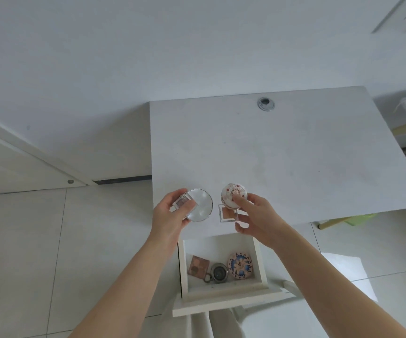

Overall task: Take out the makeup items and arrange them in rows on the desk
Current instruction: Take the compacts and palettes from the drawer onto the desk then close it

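My left hand (170,215) grips a clear square case (184,204) and a round silver compact (201,204) over the near left corner of the white desk (282,152). My right hand (255,215) holds a round floral compact (233,195), thumb on its lid, with a clear square blush case (227,213) below it; whether that case rests on the desk or in the fingers I cannot tell. Below the desk edge an open white drawer (221,287) holds a brown square palette (197,264), a dark round compact (219,273) and a blue-and-pink patterned round compact (240,265).
A grey cable grommet (266,103) sits near the desk's far edge. A white wall stands behind the desk. Pale floor tiles spread to the left, with a door frame (26,154) there. Wooden legs and a green box (360,219) lie under the desk's right side.
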